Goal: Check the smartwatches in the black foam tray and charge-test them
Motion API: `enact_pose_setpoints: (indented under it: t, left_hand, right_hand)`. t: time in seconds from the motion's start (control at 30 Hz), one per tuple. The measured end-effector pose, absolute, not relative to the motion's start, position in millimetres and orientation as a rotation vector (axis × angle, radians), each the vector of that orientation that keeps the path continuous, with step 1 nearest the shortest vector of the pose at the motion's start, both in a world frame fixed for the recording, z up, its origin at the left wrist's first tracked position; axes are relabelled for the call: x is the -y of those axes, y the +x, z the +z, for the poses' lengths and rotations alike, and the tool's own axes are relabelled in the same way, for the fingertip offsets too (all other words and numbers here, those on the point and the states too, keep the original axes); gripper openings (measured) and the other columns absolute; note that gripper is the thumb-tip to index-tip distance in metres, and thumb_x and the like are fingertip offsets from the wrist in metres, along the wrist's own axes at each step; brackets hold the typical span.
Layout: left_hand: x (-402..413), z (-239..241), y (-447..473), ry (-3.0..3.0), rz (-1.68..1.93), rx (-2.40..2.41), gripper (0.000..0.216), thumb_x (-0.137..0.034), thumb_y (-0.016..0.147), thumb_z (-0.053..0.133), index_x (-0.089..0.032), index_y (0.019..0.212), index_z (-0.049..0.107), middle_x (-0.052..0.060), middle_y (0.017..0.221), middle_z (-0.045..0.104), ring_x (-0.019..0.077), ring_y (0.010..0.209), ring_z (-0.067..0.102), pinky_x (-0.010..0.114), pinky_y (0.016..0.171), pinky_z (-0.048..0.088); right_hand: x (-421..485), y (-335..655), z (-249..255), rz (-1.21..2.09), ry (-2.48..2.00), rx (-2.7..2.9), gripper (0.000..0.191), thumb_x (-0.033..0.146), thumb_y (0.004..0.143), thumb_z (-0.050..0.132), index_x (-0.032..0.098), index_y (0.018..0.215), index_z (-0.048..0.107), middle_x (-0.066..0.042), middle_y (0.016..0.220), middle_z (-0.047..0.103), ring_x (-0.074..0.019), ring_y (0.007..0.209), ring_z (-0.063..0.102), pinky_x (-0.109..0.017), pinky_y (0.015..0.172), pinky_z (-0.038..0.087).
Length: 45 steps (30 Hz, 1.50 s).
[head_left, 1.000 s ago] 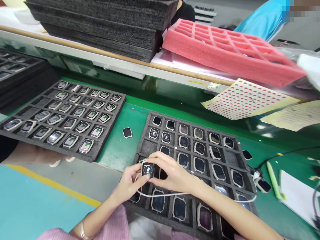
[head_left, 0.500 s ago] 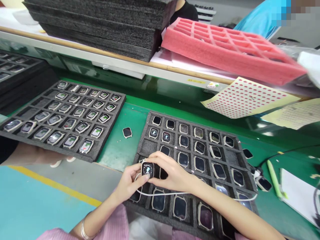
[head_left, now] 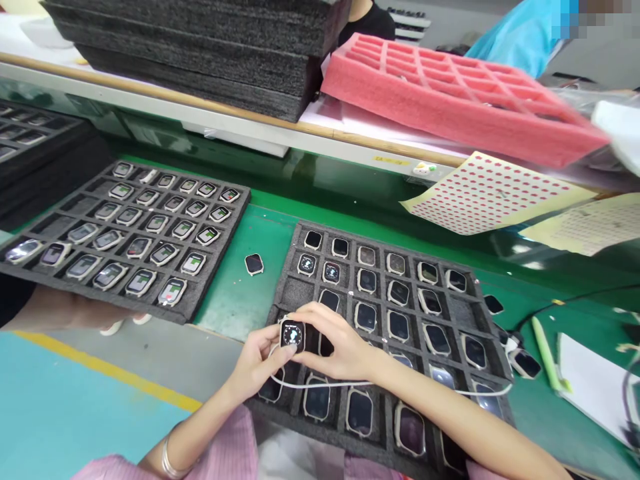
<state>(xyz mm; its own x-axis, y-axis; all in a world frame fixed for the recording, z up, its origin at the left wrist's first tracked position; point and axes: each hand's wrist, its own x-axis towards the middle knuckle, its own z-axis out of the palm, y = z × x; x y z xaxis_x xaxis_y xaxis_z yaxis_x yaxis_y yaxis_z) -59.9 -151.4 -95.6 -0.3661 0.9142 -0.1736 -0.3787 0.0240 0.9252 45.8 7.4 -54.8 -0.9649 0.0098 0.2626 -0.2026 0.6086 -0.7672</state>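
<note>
Between my two hands is a smartwatch [head_left: 292, 333] without a strap, its screen lit with a round dial. My left hand [head_left: 259, 365] grips it from the left, thumb on the lower screen. From the right, my right hand [head_left: 327, 343] pinches its edge, fingers over the top. A white cable [head_left: 330, 385] runs from behind the watch, under my right forearm. Below lies a dark foam tray [head_left: 299, 291] of watch bodies, mostly with black screens; two in the second row are lit. What touches the back of the held watch is hidden.
Another person's hand [head_left: 85, 308] supports a second foam tray [head_left: 57, 225] of watches at left. One loose watch [head_left: 254, 264] lies between the trays. Above stand stacked black foam [head_left: 200, 60] and a pink foam tray [head_left: 450, 110]. A green pen [head_left: 546, 353] lies right, beside white paper [head_left: 597, 387].
The left thumb has shifted slightly on the watch's screen. Both hands keep hold of the watch, and the trays look unchanged apart from a small camera shift.
</note>
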Motion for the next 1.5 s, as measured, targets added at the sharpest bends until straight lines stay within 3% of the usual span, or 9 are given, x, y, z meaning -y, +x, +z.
enact_pose_setpoints:
  t: [0.17, 0.43, 0.6, 0.73, 0.8, 0.9, 1.07, 1.33, 1.5]
  left_hand:
    - [151, -97, -59, 0.568, 1.545, -1.241, 0.028, -0.038, 0.079, 0.065, -0.012, 0.087, 0.063, -0.005, 0.055, 0.041, 0.0043, 0.044, 0.022, 0.019, 0.041, 0.019]
    - [148, -97, -62, 0.577, 1.511, -1.244, 0.036, -0.047, 0.08, 0.061, -0.011, 0.078, 0.06, 0.0, 0.057, 0.058, 0.0036, 0.038, 0.027, 0.019, 0.038, 0.018]
    - [146, -95, -62, 0.559, 1.531, -1.234, 0.04, -0.049, 0.08, 0.06, -0.011, 0.069, 0.06, -0.007, 0.04, 0.042, 0.0029, 0.034, 0.021, 0.02, 0.037, 0.014]
    - [146, -84, -60, 0.536, 1.528, -1.191, 0.048, -0.051, 0.085, 0.052, -0.009, 0.064, 0.062, -0.008, 0.033, 0.036, 0.0022, 0.032, 0.013, 0.02, 0.036, 0.011]
    - [148, -76, -57, 0.487, 1.51, -1.14, 0.052, -0.054, 0.085, 0.049, -0.007, 0.069, 0.064, -0.003, 0.037, 0.046, 0.002, 0.032, 0.013, 0.021, 0.035, 0.008]
    - [157, -65, -50, 0.45, 1.484, -1.099, 0.054, -0.057, 0.084, 0.047, -0.006, 0.085, 0.065, 0.009, 0.061, 0.068, 0.0015, 0.032, 0.017, 0.02, 0.034, 0.007]
    - [178, -57, -32, 0.621, 1.441, -1.138, 0.043, -0.047, 0.08, 0.06, -0.006, 0.093, 0.067, 0.017, 0.083, 0.073, 0.0014, 0.033, 0.028, 0.019, 0.031, 0.014]
    - [197, -49, -5, 0.823, 1.376, -1.31, 0.035, -0.04, 0.079, 0.063, -0.008, 0.094, 0.067, 0.015, 0.081, 0.073, 0.0028, 0.031, 0.04, 0.017, 0.031, 0.026]
    - [199, -42, 5, 0.881, 1.442, -1.316, 0.029, -0.032, 0.074, 0.069, -0.011, 0.093, 0.064, 0.002, 0.066, 0.064, 0.0023, 0.035, 0.039, 0.016, 0.036, 0.033]
  right_hand:
    - [-8, 44, -58, 1.337, 0.141, 2.556, 0.045, 0.028, 0.083, 0.065, 0.016, 0.123, 0.048, -0.012, 0.105, 0.057, -0.0225, 0.096, 0.056, -0.04, 0.084, 0.049]
    - [-7, 44, -63, 1.371, 0.069, 2.481, 0.043, 0.027, 0.082, 0.066, 0.016, 0.12, 0.05, -0.01, 0.101, 0.058, -0.021, 0.092, 0.057, -0.037, 0.083, 0.049]
    - [-5, 42, -60, 1.387, -0.054, 2.545, 0.039, 0.033, 0.081, 0.067, 0.016, 0.114, 0.056, -0.008, 0.099, 0.061, -0.0205, 0.09, 0.058, -0.036, 0.082, 0.047]
    - [-1, 42, -53, 1.551, -0.283, 2.54, 0.033, 0.038, 0.082, 0.064, 0.014, 0.105, 0.062, -0.003, 0.081, 0.062, -0.0167, 0.073, 0.057, -0.03, 0.07, 0.046]
    - [2, 45, -49, 1.725, -0.41, 2.483, 0.034, 0.041, 0.082, 0.064, 0.012, 0.1, 0.064, 0.0, 0.07, 0.06, -0.0145, 0.064, 0.054, -0.027, 0.062, 0.044]
    - [9, 54, -45, 1.916, -0.472, 2.397, 0.037, 0.044, 0.081, 0.063, 0.011, 0.098, 0.065, -0.001, 0.069, 0.062, -0.0143, 0.061, 0.056, -0.026, 0.059, 0.044]
    - [23, 78, -40, 2.013, -0.424, 2.324, 0.036, 0.043, 0.081, 0.063, 0.012, 0.099, 0.065, -0.005, 0.085, 0.068, -0.0174, 0.075, 0.063, -0.028, 0.067, 0.049]
    - [37, 110, -19, 1.513, -0.229, 2.57, 0.036, 0.031, 0.075, 0.072, 0.014, 0.106, 0.065, -0.007, 0.096, 0.067, -0.0189, 0.083, 0.061, -0.033, 0.076, 0.049]
    - [46, 115, -10, 1.18, -0.099, 2.557, 0.033, 0.022, 0.073, 0.073, 0.016, 0.105, 0.063, -0.006, 0.095, 0.063, -0.02, 0.085, 0.06, -0.034, 0.078, 0.05]
